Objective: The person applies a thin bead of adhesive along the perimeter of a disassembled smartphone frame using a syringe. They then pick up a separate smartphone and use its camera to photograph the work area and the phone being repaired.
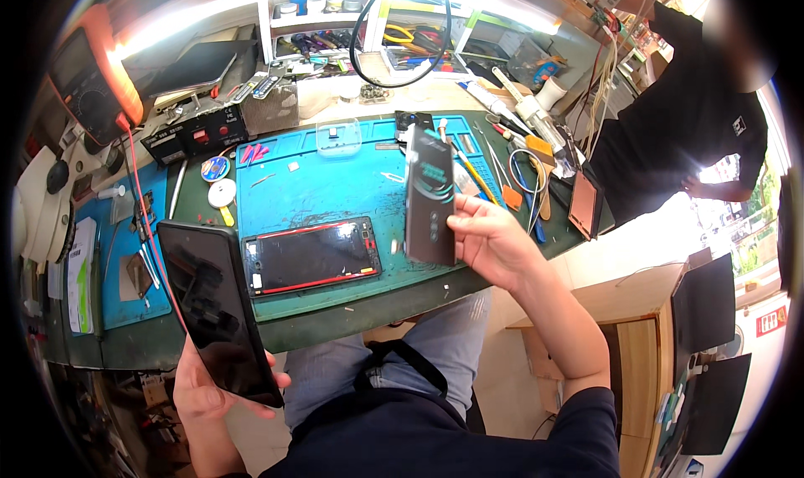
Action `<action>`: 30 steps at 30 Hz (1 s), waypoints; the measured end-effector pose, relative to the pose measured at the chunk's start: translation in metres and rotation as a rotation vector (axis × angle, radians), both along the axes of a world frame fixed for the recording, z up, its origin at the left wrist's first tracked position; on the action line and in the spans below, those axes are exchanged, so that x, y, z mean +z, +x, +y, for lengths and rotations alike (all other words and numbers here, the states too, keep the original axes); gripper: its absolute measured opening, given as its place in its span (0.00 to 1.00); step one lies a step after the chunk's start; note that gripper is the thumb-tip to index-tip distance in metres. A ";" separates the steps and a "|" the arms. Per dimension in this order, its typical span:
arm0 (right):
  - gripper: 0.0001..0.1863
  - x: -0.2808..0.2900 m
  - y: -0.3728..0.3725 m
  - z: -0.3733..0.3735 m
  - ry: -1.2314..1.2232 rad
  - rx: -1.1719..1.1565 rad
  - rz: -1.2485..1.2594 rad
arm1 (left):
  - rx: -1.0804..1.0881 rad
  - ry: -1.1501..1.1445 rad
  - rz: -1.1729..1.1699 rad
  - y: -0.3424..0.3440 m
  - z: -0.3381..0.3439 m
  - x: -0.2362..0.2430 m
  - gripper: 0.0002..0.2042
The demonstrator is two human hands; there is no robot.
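Note:
My left hand is closed around the lower end of a black smartphone, its dark glossy screen facing up. It is tilted in front of the bench's near edge. Between thumb and fingers of my right hand is a slim dark box-like slab with teal print and ring shapes, held upright over the mat; I cannot tell whether it is a box or a device. A dark phone panel with red edging lies flat on the blue work mat, between my two hands and touching neither.
An orange multimeter and a black bench unit stand at left. A clear plastic box and solder reels sit near the mat's far side. Screwdrivers, brushes and cables crowd the right. A person in black stands at far right.

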State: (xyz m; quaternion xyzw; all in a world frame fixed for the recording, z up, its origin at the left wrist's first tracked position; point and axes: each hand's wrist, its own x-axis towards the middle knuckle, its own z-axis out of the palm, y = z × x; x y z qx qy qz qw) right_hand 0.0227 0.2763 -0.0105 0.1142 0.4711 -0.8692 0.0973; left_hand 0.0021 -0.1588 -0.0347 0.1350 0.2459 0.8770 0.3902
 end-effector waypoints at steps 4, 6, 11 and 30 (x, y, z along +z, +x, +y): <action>0.19 0.012 -0.002 0.021 0.160 -0.151 0.080 | 0.022 -0.008 -0.037 0.000 -0.006 0.006 0.52; 0.19 0.013 0.000 0.032 0.202 -0.215 0.093 | 0.038 -0.023 -0.018 -0.001 -0.008 0.005 0.51; 0.21 0.018 0.027 0.015 0.157 -0.048 -0.113 | 0.042 -0.076 -0.046 0.000 -0.003 0.004 0.49; 0.25 0.029 0.029 -0.006 1.350 0.106 -0.087 | 0.001 -0.195 -0.055 0.008 0.057 0.027 0.45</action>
